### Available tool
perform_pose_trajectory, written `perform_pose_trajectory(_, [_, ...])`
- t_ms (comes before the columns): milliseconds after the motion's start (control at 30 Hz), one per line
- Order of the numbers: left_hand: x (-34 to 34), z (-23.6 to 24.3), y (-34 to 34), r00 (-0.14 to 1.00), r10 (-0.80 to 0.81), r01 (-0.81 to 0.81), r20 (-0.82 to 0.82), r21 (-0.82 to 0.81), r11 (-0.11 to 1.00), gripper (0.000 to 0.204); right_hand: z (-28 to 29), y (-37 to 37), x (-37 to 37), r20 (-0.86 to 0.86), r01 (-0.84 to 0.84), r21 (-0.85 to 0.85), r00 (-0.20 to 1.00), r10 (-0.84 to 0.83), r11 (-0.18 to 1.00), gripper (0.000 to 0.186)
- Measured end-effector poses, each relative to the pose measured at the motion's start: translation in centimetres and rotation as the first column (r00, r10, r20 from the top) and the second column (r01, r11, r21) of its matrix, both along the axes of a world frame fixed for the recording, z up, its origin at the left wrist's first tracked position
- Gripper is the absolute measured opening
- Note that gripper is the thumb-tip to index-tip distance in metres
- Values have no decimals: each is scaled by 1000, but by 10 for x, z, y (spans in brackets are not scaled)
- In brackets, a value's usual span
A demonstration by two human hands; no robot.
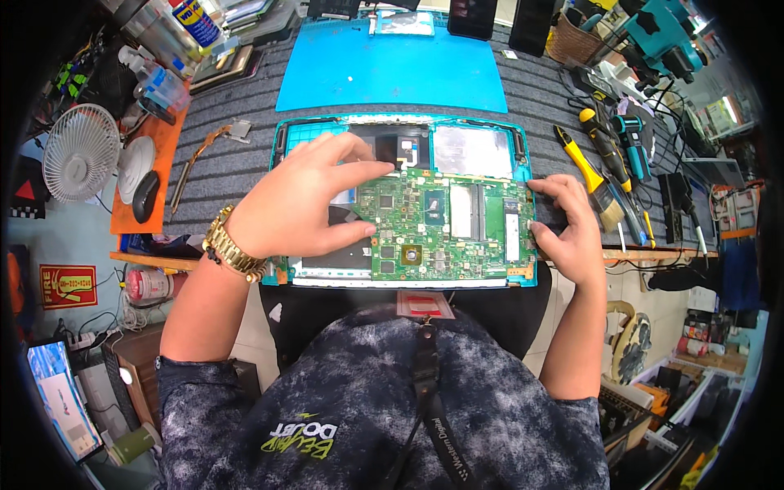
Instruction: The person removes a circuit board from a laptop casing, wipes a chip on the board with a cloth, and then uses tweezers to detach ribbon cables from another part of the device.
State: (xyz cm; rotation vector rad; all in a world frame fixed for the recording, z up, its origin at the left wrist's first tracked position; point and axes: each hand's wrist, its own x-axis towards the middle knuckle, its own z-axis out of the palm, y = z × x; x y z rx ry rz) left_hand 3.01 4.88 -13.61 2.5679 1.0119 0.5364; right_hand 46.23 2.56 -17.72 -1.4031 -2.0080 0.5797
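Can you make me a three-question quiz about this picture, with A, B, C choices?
1. Where is the yellow-handled brush?
A. right of the laptop shell
B. on the fan
C. under the blue mat

2. What colour is the circuit board?
A. red
B. green
C. white

3. What is the left hand doing?
A. resting on the mouse
B. waving in the air
C. pinching the board's left edge

Answers: 1 A, it lies on the grey mat beside the shell. 2 B, the board is plainly green. 3 C, fingers and thumb close on that edge.
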Motion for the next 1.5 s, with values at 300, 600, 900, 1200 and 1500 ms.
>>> perform_pose_trajectory(300, [-12, -8, 6, 998, -23, 24, 59, -10, 1000, 70, 5, -1, -2, 4, -3, -23, 1000, 3, 1000, 60])
perform_pose_trajectory(600, [-14, -12, 10, 998, -31, 32, 60, -17, 999, 74, 3, -2, -1, 15, 3, -18, 1000, -3, 1000, 61])
perform_pose_trajectory(900, [-15, -13, 8, 996, -8, 13, 87, -54, 998, 72, 3, -1, 0, 5, -11, -8, 1000, 11, 1000, 61])
perform_pose_trajectory(1200, [-11, -12, 6, 996, -17, 21, 84, -50, 999, 69, 3, -1, -1, 5, -14, 6, 1000, 14, 1000, 59])
perform_pose_trajectory(1500, [-8, -12, 5, 995, -31, 33, 95, -24, 999, 75, 3, -1, 3, 53, -16, -35, 998, 18, 999, 63])
